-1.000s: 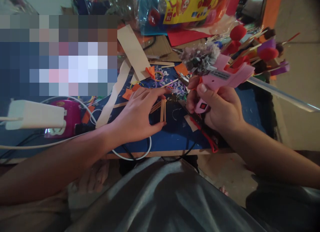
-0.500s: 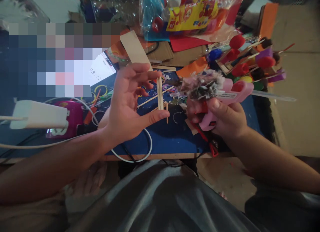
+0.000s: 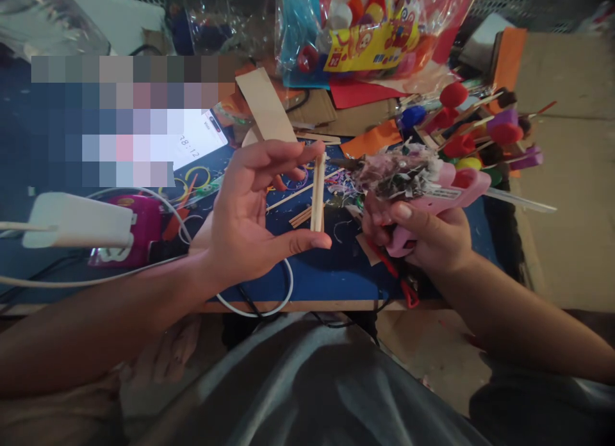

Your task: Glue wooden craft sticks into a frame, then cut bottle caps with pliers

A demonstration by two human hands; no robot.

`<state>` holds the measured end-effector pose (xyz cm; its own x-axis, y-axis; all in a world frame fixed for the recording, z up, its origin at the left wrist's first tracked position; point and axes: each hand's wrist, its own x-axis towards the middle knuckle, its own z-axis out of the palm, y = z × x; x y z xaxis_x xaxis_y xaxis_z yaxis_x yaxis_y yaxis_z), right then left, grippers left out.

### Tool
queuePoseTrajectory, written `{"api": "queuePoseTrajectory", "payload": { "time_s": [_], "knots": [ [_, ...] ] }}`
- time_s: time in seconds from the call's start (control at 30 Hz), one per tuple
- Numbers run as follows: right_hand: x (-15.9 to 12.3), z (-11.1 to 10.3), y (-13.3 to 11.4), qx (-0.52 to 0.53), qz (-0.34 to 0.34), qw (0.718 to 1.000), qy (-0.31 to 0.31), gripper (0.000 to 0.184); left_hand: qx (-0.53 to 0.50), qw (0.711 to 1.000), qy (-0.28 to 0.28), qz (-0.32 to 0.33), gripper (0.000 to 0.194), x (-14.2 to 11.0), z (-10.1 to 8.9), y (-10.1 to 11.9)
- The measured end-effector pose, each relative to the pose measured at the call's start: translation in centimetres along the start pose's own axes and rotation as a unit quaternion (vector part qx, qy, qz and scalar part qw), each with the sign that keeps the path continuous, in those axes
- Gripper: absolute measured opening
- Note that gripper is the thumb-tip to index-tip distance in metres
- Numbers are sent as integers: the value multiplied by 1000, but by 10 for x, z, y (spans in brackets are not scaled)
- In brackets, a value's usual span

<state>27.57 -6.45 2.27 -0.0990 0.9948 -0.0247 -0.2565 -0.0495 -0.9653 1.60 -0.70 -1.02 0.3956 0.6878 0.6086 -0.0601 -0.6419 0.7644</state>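
Left hand (image 3: 250, 216) at centre pinching one wooden piece (image 3: 318, 195) by its ends, right hand (image 3: 427, 234) gripping one pink glue gun (image 3: 446, 191), one white adapter (image 3: 79, 220) at middle left

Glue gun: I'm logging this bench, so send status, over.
Left hand: sticks pinched between thumb and finger. Right hand: glue gun gripped, nozzle near sticks, contact unclear. Fuzz clumped behind nozzle.

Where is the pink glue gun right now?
In the head view, right of centre: the person's right grip holds the pink glue gun, just right of the wooden sticks in the left grip.
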Motion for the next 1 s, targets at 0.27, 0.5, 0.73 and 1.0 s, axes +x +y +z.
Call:
{"api": "queuePoseTrajectory", "payload": {
  "time_s": [0.27, 0.5, 0.73, 1.0],
  "knots": [
    [-1, 0, -1, 5, 29, 1000, 3, 48, -5, 999, 11, -38, 81, -1, 4, 15],
    [-1, -2, -2, -23, 38, 999, -16, 52, 21, 997, 3, -77, 78, -2, 2, 17],
    [-2, 0, -4, -35, 36, 999, -11, 55, 5, 999, -1, -52, 72, -1, 2, 18],
    [-4, -2, -2, -47, 49, 998, 0, 56, 7, 999, -7, -44, 74, -1, 2, 16]
  ]
}}
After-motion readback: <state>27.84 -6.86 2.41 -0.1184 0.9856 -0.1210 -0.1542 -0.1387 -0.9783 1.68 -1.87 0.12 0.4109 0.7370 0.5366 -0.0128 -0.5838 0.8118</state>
